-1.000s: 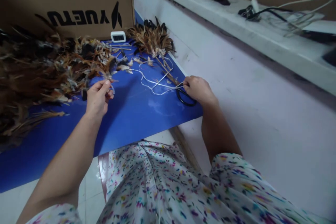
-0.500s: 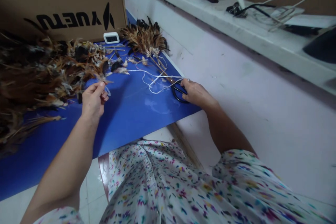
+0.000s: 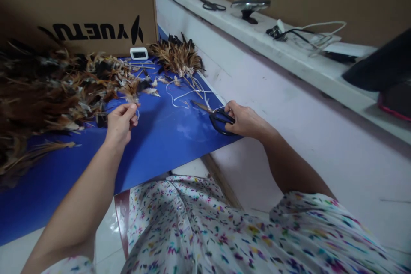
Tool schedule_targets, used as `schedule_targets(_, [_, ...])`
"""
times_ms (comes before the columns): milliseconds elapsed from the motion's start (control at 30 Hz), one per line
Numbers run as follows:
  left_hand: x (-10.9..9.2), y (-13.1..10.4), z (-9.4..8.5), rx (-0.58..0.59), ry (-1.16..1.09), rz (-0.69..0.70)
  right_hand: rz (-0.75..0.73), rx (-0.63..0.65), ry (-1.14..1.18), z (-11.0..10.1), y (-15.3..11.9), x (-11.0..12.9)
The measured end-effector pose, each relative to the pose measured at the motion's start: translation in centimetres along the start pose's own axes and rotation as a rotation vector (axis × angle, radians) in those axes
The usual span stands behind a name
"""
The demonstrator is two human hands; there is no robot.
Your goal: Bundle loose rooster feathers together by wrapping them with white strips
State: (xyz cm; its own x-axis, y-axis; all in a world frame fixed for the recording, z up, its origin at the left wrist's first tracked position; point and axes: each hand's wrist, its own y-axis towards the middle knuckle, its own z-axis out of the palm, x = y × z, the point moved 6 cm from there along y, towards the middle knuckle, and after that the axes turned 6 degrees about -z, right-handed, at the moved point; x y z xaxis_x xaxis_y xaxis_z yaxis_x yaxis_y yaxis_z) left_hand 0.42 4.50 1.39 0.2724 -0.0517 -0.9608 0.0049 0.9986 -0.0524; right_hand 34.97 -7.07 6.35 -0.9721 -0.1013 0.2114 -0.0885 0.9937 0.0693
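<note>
My left hand (image 3: 120, 126) is closed in a pinch at the base of a small brown feather tuft (image 3: 131, 92), over the left part of the blue tabletop (image 3: 160, 137). A bit of pale string shows at its fingertips. At the table's right edge, my right hand (image 3: 242, 119) is closed on the black handles of a pair of scissors (image 3: 221, 120). The blades point left and lie near the table surface. Thin white string (image 3: 181, 95) loops across the table around the blades and towards my right fingers.
Loose brown and black feathers (image 3: 58, 90) are heaped at left. A feather bundle on sticks (image 3: 178, 58) lies at the back, beside a small white digital clock (image 3: 139, 54). Behind stands a cardboard box (image 3: 80, 4). A wall ledge (image 3: 305, 58) at right holds other scissors (image 3: 212, 5) and cables.
My right hand has taken hold of the scissors' handles, and the blades have swung clear of the sticks. The string has slackened. My left hand keeps its pinch; the view has shifted slightly.
</note>
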Motion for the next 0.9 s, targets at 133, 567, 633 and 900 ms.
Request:
schedule_targets(133, [0.0,-0.5,0.8,0.042,0.125,0.098,-0.085,0.031,0.055,2.4,0.4,1.3])
schedule_targets(567, [2.3,-0.6,0.9,0.066,0.317,0.018,0.183,-0.074,0.277,6.2,14.9,-10.1])
schedule_targets(633, [2.4,-0.5,0.6,0.036,0.316,-0.012,0.211,-0.057,0.330,7.4,16.3,-11.4])
schedule_targets(900, [2.7,-0.1,0.2,0.009,0.374,-0.011,0.348,-0.223,0.239,6.8,14.4,-12.6])
